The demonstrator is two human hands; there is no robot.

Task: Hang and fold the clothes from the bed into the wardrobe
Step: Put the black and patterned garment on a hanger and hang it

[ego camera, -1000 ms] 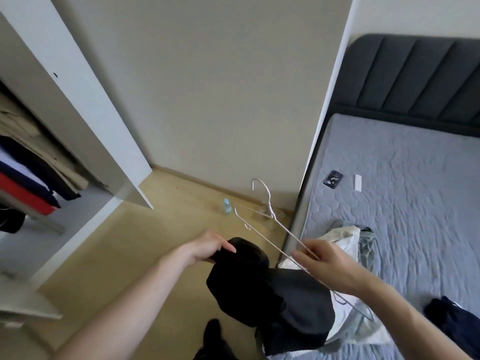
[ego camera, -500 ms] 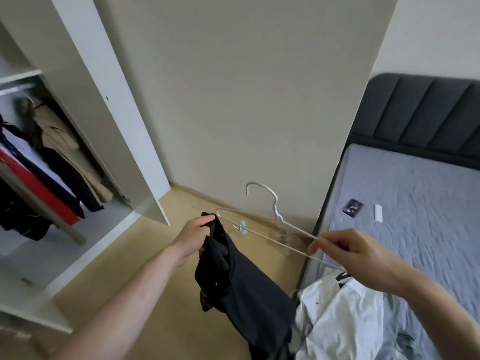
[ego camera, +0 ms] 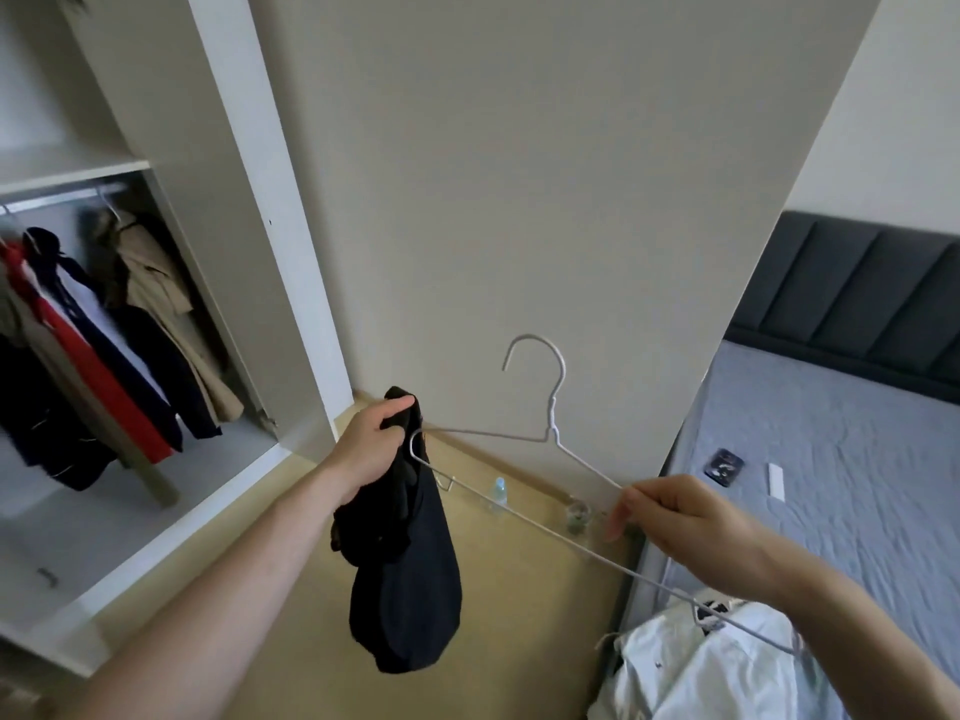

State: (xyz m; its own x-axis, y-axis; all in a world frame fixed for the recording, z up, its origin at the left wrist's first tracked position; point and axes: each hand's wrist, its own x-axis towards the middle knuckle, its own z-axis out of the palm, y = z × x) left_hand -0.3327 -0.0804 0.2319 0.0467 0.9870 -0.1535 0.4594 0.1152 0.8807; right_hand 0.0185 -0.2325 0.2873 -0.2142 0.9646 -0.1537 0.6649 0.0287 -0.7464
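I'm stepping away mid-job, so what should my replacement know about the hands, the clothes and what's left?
Left hand grips the bunched black garment, which hangs over the floor.
Right hand pinches one shoulder of the white wire hanger.
The hanger's far end sits beside the garment's top; it is not threaded in yet.
Done: several clothes hang on the wardrobe rail.
Left: hang this one; a white garment and others lie on the bed.

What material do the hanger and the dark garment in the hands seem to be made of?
The hanger looks like thin metal wire with a matte white coating: slim, rigid, bent into a hook, pinched by the right hand. The dark garment looks like soft, matte black or dark navy fabric; it hangs limp and bunched from the left hand. The exact fibre cannot be told.
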